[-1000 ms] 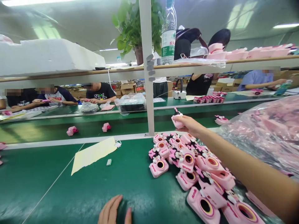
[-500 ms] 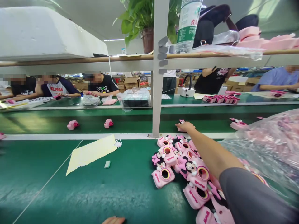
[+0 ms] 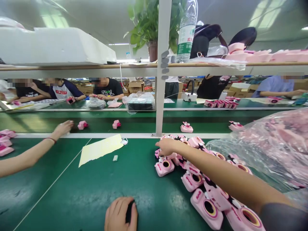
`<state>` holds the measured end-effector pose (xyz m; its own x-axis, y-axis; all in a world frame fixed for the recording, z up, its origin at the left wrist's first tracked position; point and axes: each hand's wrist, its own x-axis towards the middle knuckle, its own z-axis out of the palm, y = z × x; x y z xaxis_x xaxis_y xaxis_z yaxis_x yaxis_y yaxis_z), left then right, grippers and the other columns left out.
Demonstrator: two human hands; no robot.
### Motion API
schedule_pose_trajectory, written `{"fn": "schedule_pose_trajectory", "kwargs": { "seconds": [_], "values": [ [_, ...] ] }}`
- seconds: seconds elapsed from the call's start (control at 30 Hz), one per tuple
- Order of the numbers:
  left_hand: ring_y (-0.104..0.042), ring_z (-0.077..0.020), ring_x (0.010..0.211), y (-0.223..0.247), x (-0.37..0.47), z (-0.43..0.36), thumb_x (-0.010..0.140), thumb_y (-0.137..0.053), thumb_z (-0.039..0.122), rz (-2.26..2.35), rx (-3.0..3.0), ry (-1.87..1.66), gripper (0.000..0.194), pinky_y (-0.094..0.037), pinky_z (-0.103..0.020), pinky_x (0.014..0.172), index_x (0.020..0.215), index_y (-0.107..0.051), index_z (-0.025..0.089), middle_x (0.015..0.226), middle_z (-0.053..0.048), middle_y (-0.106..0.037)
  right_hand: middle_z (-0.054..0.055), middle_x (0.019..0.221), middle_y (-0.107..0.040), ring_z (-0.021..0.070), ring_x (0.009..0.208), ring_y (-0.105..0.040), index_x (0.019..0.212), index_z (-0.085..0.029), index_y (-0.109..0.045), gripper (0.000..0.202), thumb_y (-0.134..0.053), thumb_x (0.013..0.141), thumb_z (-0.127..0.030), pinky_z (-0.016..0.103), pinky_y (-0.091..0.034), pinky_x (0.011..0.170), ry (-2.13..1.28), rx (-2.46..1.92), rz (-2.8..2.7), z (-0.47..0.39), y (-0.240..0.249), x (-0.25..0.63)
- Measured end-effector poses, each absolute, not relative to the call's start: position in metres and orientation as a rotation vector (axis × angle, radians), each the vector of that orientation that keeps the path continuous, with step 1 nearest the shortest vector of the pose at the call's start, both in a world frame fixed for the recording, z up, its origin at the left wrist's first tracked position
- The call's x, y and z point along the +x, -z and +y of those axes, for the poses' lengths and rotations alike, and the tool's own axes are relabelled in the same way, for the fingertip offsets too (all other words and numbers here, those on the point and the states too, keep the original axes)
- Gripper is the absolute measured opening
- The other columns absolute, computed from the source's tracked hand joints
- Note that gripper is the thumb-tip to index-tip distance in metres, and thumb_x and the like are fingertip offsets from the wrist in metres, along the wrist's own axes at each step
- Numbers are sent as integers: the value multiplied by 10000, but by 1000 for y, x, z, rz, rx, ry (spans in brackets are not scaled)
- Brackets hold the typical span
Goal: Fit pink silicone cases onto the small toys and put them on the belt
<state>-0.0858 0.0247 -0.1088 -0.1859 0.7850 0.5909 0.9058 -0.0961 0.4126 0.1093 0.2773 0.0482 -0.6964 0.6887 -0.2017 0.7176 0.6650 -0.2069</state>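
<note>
1. My right hand (image 3: 166, 147) has come back from the far belt and now rests on the near edge of the heap of pink rubbery toy-camera cases with mouse-ear bows (image 3: 204, 179). Its fingers curl down onto the top pieces; I cannot tell whether this grip has closed on one yet.
2. The single pink case (image 3: 186, 128) I carried a second ago now sits alone on the green conveyor belt (image 3: 134, 123), beyond my right grip and past the white upright post (image 3: 160, 80). That piece is released; the hand is empty of it.
3. My left hand (image 3: 121, 215) lies near the bottom edge on the green desk (image 3: 72, 192), fingers bent over a small dark object (image 3: 128, 212); it looks a narrow hold, though what it covers is hidden.
4. Left of my right grip: a pale yellow paper sheet (image 3: 101, 149) and a small grey-green block (image 3: 115, 158), both lying flat.
5. Right of the heap: a clear plastic bag of more pink cases (image 3: 269, 144).
6. New since a moment ago: another person's arm (image 3: 31, 150) reaches toward the belt from the far left, near two smaller pink pieces (image 3: 82, 125).
</note>
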Motion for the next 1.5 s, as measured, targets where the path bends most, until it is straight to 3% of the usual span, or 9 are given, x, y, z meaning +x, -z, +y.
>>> {"fn": "schedule_pose_trajectory", "kwargs": {
  "seconds": [0.23, 0.47, 0.7, 0.8, 0.93, 1.07, 1.13, 1.33, 1.5],
  "values": [
    [-611, -249, 970, 95, -74, 15, 905, -505, 316, -2113, -1873, 1230, 187, -430, -399, 860, 970, -664, 240, 966, -60, -700, 82, 794, -717, 282, 818, -672, 780, -208, -717, 204, -764, 659, -365, 309, -448, 681, 363, 1360, 2702, 281, -50, 123],
    [-619, -235, 950, 96, -82, 16, 882, -548, 284, -2067, -1927, 1130, 140, -433, -378, 840, 973, -651, 260, 955, -29, -700, 123, 982, -723, 256, 884, -667, 1011, -174, -690, 341, -523, 895, -449, 291, -440, 673, 365, 1802, 2572, 303, -52, 153],
    [-616, -217, 952, 94, -82, 14, 890, -556, 276, -2049, -1954, 1057, 134, -432, -369, 842, 998, -633, 250, 969, -18, -694, 162, 998, -697, 252, 893, -665, 1121, -122, -650, 413, -513, 935, -464, 362, -493, 766, 400, 1824, 2457, 312, -53, 146],
    [-614, -222, 960, 94, -81, 14, 893, -552, 275, -2061, -1955, 1053, 136, -432, -375, 850, 999, -632, 247, 971, -23, -692, 204, 1216, -621, 345, 1098, -601, 1260, -154, -605, 503, -572, 886, -489, 407, -463, 857, 321, 1654, 2629, 287, -65, 131],
    [-612, -228, 979, 92, -82, 15, 900, -543, 285, -2114, -1977, 1043, 140, -434, -387, 849, 1003, -630, 252, 984, -22, -690, 100, 1217, -642, 318, 1112, -596, 1218, -268, -647, 615, -786, 682, -534, 376, -460, 911, 312, 1096, 2825, 228, -47, 102],
    [-606, -237, 1007, 90, -84, 14, 909, -526, 303, -2175, -2041, 1019, 156, -440, -409, 858, 1018, -628, 260, 1011, -23, -685, 179, 990, -685, 379, 977, -634, 906, -149, -722, 324, -823, 603, -98, 564, -429, 911, 36, 821, 2749, 185, -22, 77],
    [-603, -243, 1033, 90, -85, 14, 907, -534, 327, -2188, -2068, 1035, 188, -445, -424, 878, 1065, -615, 265, 1050, -30, -680, 177, 974, -673, 343, 926, -648, 898, -134, -714, 320, -742, 614, 12, 531, -459, 875, 58, 771, 2753, 178, -27, 72],
    [-545, -288, 1212, 90, -86, 12, 836, -639, 469, -2265, -1932, 1272, 727, -449, -471, 981, 1440, -315, 227, 1365, -119, -548, 127, 1270, -500, 211, 962, -610, 1437, -209, -379, 682, -632, 805, -176, 317, -497, 821, 575, 381, 3089, 165, -42, 81],
    [-574, -284, 1153, 87, -86, 11, 847, -635, 437, -2203, -2088, 1180, 507, -459, -447, 944, 1305, -490, 276, 1265, -69, -624, 134, 1211, -537, 242, 944, -619, 1431, -185, -403, 764, -716, 737, -247, 317, -490, 763, 674, 327, 2910, 163, -19, 80]
  ]
}}
